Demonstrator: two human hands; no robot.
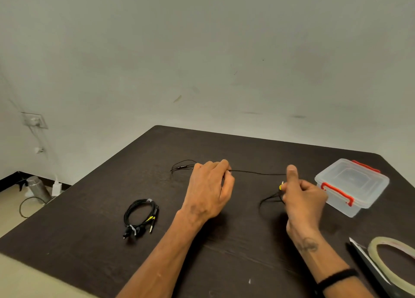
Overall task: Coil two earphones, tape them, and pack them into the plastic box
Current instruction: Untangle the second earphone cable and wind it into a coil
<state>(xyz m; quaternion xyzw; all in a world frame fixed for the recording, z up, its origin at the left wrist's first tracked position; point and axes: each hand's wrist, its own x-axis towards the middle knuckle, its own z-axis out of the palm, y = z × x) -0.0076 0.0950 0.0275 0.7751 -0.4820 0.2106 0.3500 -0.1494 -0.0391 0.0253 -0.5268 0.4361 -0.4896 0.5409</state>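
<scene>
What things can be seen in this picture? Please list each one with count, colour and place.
coiled earphone: one, black, taped, table left
loose earphone: one, black, cable stretched between both hands
plastic box: one, clear with red clasps, lid on, table right
tape roll: one, yellowish clear, bottom right corner
scissors: one, black, beside the tape roll
table: one, dark brown
left hand: pinches the cable
right hand: holds the cable's coiled end

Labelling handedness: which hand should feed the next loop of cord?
Left, probably. The left hand already pinches the stretched cord, free to carry it over. The right hand holds the started coil near the plug.
</scene>
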